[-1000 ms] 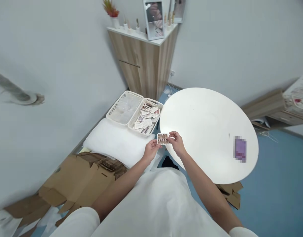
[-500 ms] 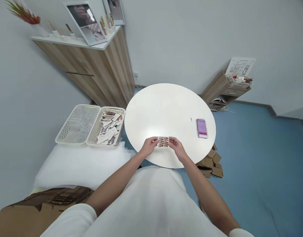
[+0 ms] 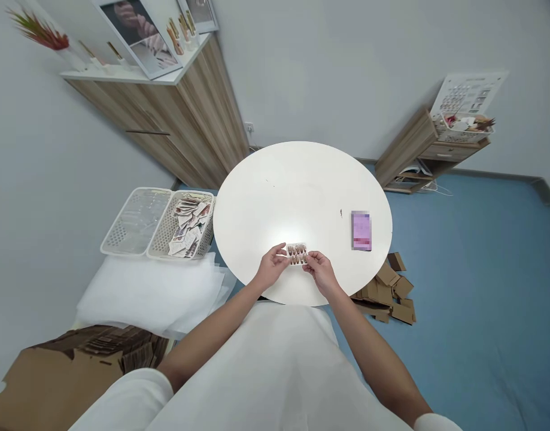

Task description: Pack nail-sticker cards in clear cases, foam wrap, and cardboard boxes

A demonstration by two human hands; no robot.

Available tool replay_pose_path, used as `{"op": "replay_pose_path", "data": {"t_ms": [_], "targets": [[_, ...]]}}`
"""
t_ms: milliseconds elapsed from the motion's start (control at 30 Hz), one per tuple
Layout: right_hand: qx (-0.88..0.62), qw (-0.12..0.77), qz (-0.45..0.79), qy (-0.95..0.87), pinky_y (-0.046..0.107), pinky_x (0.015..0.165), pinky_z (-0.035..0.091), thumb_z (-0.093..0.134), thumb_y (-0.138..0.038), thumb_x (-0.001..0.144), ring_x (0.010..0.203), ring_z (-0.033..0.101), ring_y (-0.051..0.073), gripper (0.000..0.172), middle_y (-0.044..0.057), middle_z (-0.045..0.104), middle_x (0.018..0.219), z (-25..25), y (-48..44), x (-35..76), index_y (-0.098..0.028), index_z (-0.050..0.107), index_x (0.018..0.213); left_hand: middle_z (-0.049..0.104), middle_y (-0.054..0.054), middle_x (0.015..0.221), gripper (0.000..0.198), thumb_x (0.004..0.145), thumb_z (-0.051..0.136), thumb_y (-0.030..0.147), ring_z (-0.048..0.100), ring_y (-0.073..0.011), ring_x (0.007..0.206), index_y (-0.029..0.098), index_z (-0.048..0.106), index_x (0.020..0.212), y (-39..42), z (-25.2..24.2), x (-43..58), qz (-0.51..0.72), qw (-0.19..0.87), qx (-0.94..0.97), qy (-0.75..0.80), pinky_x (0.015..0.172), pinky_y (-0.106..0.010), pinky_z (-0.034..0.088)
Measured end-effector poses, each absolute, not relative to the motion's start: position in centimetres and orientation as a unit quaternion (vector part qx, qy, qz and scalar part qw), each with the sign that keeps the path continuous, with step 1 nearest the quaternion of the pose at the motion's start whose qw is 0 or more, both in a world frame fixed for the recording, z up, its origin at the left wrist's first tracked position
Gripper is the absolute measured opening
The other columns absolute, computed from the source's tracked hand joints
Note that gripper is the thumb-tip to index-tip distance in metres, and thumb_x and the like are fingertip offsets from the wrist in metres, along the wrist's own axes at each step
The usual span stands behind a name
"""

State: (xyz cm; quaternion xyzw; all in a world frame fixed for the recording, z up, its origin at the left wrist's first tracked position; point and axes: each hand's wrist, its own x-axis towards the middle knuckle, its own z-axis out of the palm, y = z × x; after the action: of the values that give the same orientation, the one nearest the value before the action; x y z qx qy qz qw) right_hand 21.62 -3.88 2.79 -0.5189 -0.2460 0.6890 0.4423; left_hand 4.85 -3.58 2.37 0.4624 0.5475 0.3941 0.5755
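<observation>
A small card of press-on nails (image 3: 297,254) is in front of me over the near part of the white round table (image 3: 301,173). Its brownish, shiny nails stand in two rows. My right hand (image 3: 322,270) pinches the card's right edge between thumb and fingers. At the left edge, my left hand (image 3: 272,267) has its fingers apart, with the fingertips close to the card; whether they touch it is hard to see.
A purple pack (image 3: 361,231), blurred out, lies right on the table, near a tiny dark object (image 3: 341,212). To the left are a white basket of nail cards (image 3: 187,230) and a basket of clear plastic pieces (image 3: 137,221). Flattened cardboard (image 3: 386,293) lies beneath the table's right side.
The nail card has turned about a quarter, its nails now upright in two rows rather than sideways in two columns. My left fingers have loosened from its edge. The view has shifted slightly.
</observation>
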Motion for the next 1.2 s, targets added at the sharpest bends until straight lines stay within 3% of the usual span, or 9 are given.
{"op": "replay_pose_path", "data": {"t_ms": [167,467,700,833,1000,1200], "targets": [[-0.525,0.450,0.693,-0.206,0.027,0.063,0.044,0.067,-0.039,0.061,0.056,0.055,0.009,0.029,-0.004,0.054,0.068,1.7,-4.5,21.7,-0.021,0.052,0.078,0.054,-0.004,0.099,0.073,0.064,0.067,0.029,0.055,-0.0130,0.082,0.024,0.034,0.129,-4.2,1.7,5.2,0.344,0.494,0.589,0.538,0.086,-0.035,0.042],[-0.567,0.388,0.644,-0.337,0.029,0.065,0.045,0.059,-0.043,0.066,0.064,0.056,0.013,0.032,-0.002,0.053,0.073,1.1,-3.5,21.8,-0.021,0.049,0.088,0.052,-0.003,0.094,0.067,0.070,0.061,0.027,0.053,-0.0133,0.076,0.028,0.031,0.130,-2.2,1.8,3.9,0.244,0.446,0.679,0.529,0.080,-0.033,0.044],[-0.566,0.257,0.483,-0.617,0.035,0.070,0.044,0.063,-0.031,0.065,0.073,0.053,0.015,0.072,0.004,0.050,0.103,1.4,-2.3,22.1,-0.030,0.028,0.128,0.051,-0.001,0.082,0.065,0.072,0.058,0.027,0.051,-0.0131,0.072,0.026,0.030,0.131,-1.3,1.6,2.5,0.241,0.436,0.708,0.500,0.076,-0.031,0.044],[-0.568,0.189,0.410,-0.688,0.034,0.065,0.042,0.056,-0.026,0.070,0.074,0.053,0.018,0.064,0.005,0.053,0.097,1.0,-1.7,20.7,-0.030,0.030,0.129,0.051,-0.002,0.086,0.065,0.074,0.055,0.025,0.051,-0.0130,0.073,0.025,0.026,0.132,-1.2,1.0,1.2,0.233,0.427,0.702,0.520,0.075,-0.031,0.044],[-0.593,0.189,0.421,-0.660,0.034,0.067,0.042,0.059,-0.025,0.068,0.073,0.053,0.017,0.063,0.004,0.054,0.104,0.1,-1.3,17.2,-0.031,0.033,0.126,0.050,-0.005,0.103,0.062,0.075,0.053,0.023,0.051,-0.0113,0.073,0.026,0.026,0.131,-1.9,0.3,-1.3,0.264,0.429,0.658,0.560,0.077,-0.031,0.045],[-0.575,0.172,0.435,-0.671,0.036,0.077,0.041,0.062,-0.024,0.065,0.091,0.050,0.021,0.064,0.006,0.049,0.111,-1.4,-0.7,11.5,-0.027,0.034,0.123,0.043,-0.008,0.111,0.064,0.067,0.055,0.017,0.048,-0.0178,0.097,0.022,0.033,0.128,-3.0,-1.1,-5.1,0.281,0.454,0.576,0.619,0.077,-0.029,0.045]]}}
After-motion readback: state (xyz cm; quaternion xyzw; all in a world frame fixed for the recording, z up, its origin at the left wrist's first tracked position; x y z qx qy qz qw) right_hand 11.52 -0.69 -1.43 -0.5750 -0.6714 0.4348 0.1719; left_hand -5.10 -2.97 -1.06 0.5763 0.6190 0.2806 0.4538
